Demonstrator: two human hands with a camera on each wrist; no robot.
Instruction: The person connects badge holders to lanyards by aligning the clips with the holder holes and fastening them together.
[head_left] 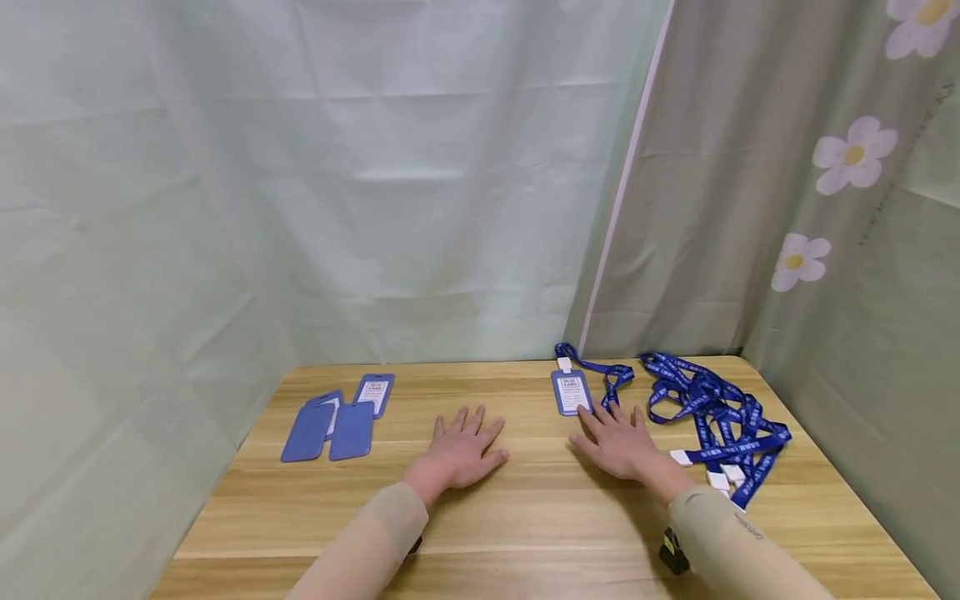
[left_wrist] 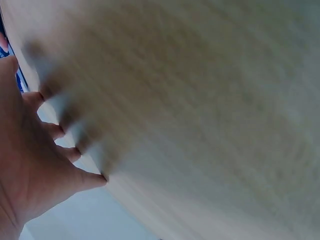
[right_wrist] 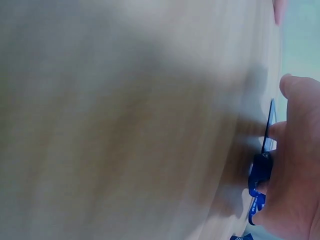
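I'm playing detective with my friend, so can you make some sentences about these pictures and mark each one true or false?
1. The left hand has its fingers spread apart. True.
2. The tangled lanyards lie to the left of the right hand. False: they lie to its right.
3. The card holder near the right fingertips has a blue lanyard attached. True.
4. The four card holders on the left are red. False: they are blue.
5. The right hand is curled into a fist. False: its fingers are spread out.
6. The flowers on the curtain have yellow middles. True.
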